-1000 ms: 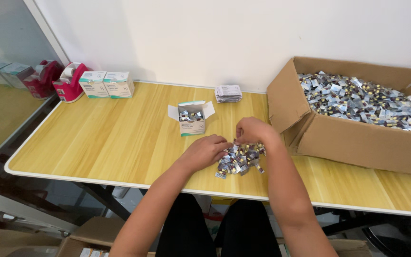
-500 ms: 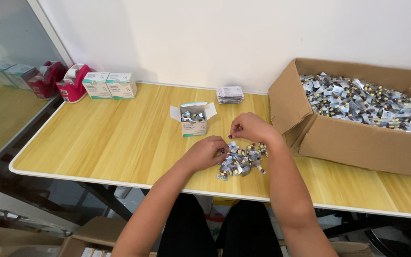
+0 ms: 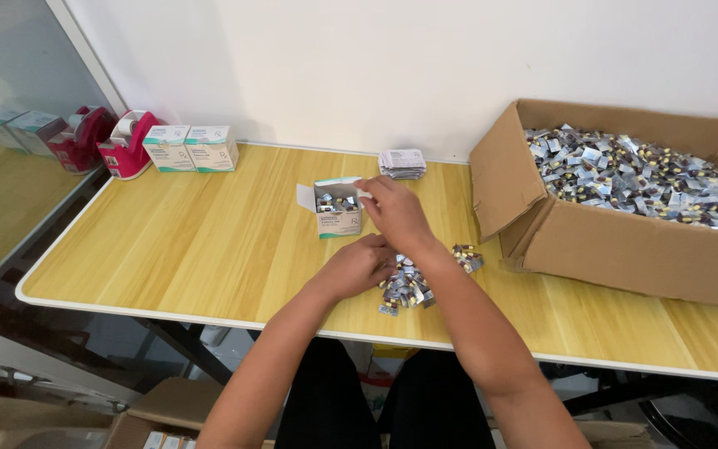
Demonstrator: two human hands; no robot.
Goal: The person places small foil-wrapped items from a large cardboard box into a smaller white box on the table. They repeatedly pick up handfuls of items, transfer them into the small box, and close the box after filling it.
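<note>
Your right hand (image 3: 394,212) at open small carton (image 3: 338,218), grip unclear; your left hand (image 3: 363,264) rests on foil-packet pile (image 3: 413,283), grasp hidden.

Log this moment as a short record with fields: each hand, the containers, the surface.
left hand: resting on the loose pile of small silver foil packets
right hand: at the open small white-and-green carton
large brown cardboard box: full of foil packets, at right
surface: light wooden table
</note>
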